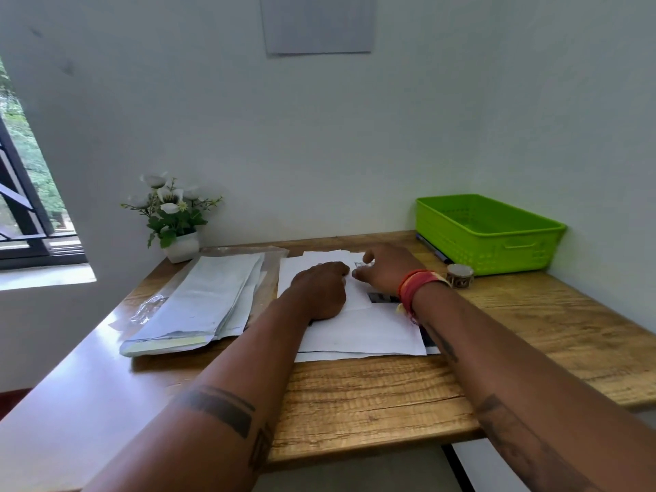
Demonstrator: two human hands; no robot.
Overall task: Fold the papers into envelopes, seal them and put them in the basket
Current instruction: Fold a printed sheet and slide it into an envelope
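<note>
A folded white paper (332, 259) lies on top of a pile of loose white sheets (362, 332) in the middle of the wooden table (372, 395). My left hand (321, 291) rests flat on the paper, fingers pressing down. My right hand (385, 269), with red bands on the wrist, pinches a small piece of patterned tape (358, 265) at the paper's far edge. The green basket (486, 236) stands at the back right, and nothing shows inside it. A small roll of patterned tape (459, 275) sits just in front of the basket.
A stack of white envelopes on a clear plastic sleeve (198, 303) lies to the left. A potted white flower (174, 218) stands at the back left by the wall. A pen (433, 248) lies beside the basket. A dark card (381, 298) peeks out under my right wrist.
</note>
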